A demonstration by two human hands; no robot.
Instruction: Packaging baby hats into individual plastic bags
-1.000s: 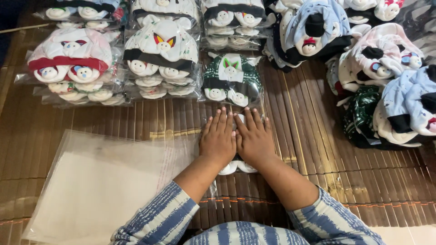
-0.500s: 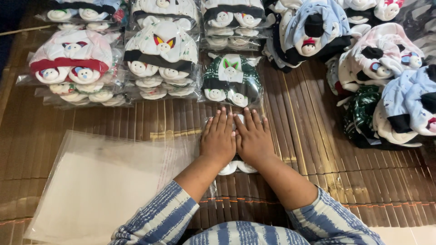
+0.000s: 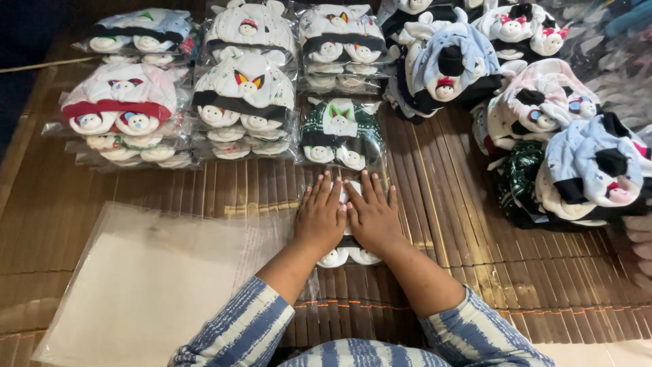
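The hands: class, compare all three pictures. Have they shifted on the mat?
No. Left hand and right hand remain pressed side by side just below the green bagged hat.

I see my left hand (image 3: pixel 320 216) and right hand (image 3: pixel 372 216) pressed flat, side by side, on a bagged baby hat (image 3: pixel 346 255) lying on the bamboo mat (image 3: pixel 448 204). A stack of clear plastic bags (image 3: pixel 142 285) lies toward the mat's near left corner. Bagged hat stacks (image 3: pixel 244 102) line the far edge, loose hats (image 3: pixel 570 156) piled along the right edge.
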